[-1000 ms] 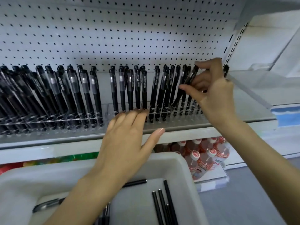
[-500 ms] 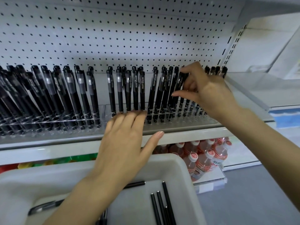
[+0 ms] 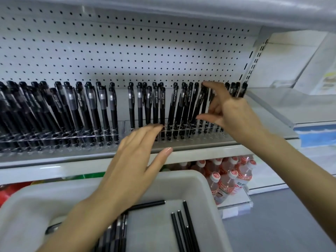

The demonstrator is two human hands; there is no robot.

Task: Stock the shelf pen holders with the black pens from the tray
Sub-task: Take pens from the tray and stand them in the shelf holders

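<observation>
Since the pen [image 3: 201,100] at the right of the row leans a little, I judge the step in hand is seating it. Press straight down on the cap until it stands like its neighbours, and steady the pen holders [image 3: 91,140] so nothing tips. The right hand [image 3: 232,113], right of centre, is spread wide and released, its forefinger touching that pen's cap; it grips nothing I can see. The left hand [image 3: 134,157] lies flat, fingers straight, on the holders' front edge at centre. More black pens [image 3: 183,230] lie in the tray [image 3: 205,180] at the bottom of the frame.
</observation>
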